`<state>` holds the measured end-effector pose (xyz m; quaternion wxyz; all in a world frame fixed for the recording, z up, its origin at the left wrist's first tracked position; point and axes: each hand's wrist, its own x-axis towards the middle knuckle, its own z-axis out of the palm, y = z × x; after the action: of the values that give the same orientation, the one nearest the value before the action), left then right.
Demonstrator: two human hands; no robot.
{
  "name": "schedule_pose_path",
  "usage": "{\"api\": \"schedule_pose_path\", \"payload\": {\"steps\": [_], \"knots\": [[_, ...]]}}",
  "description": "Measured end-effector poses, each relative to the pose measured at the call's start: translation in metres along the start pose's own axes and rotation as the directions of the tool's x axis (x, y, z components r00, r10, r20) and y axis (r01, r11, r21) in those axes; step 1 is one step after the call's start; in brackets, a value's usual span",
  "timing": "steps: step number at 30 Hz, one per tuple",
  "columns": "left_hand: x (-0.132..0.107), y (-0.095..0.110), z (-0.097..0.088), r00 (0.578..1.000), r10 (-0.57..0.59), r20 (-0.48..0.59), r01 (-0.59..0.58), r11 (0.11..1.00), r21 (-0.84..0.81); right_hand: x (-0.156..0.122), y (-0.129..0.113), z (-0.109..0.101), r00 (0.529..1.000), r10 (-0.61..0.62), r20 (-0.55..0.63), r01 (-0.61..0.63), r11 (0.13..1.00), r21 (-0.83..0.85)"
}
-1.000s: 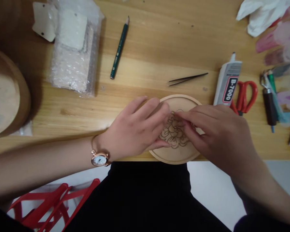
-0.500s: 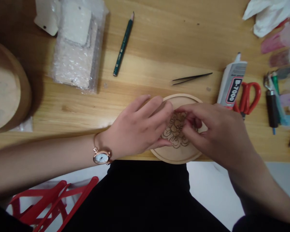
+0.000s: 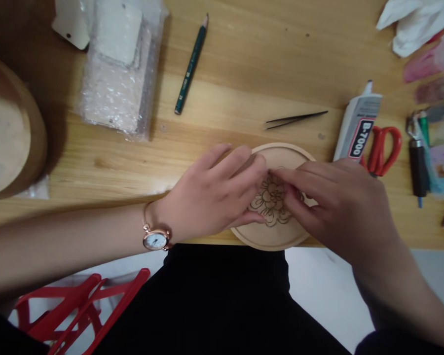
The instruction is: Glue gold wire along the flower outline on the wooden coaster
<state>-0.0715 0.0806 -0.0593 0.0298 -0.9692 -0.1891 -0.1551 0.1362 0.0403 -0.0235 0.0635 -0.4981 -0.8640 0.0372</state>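
Wooden disc (image 3: 277,237) lies flat beneath left hand (image 3: 214,192) and right hand (image 3: 340,209).

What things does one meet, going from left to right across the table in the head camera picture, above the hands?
Round wooden block → bubble wrap pack → green pencil → tweezers → B-7000 glue tube → red-handled scissors → black-handled tool

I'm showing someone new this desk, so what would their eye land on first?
First comes the round wooden disc at the front edge of the wooden table, with a flower drawn in dark lines. The left hand and right hand reach over it from both sides. To its right lie a B-7000 glue tube and red-handled scissors.
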Motion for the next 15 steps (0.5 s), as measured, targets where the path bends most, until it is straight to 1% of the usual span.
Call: {"api": "schedule_pose_path", "payload": {"steps": [5, 12, 15], "knots": [[0.0007, -0.0002, -0.0004, 1.0, 0.0, 0.003, 0.0, 1.0, -0.006, -0.0071, -0.0016, 0.0029, 0.997, 0.032, -0.067, -0.032, 0.999, 0.006], [0.0002, -0.0005, -0.0011, 0.999, -0.003, 0.038, 0.004, 0.999, -0.038, -0.0079, -0.0038, 0.0029, 0.998, 0.056, -0.028, -0.057, 0.998, -0.026], [-0.0002, -0.0004, -0.0015, 0.999, -0.008, 0.047, 0.01, 0.999, -0.053, -0.0082, -0.0043, 0.003, 0.998, 0.055, -0.029, -0.056, 0.998, -0.029]]}}
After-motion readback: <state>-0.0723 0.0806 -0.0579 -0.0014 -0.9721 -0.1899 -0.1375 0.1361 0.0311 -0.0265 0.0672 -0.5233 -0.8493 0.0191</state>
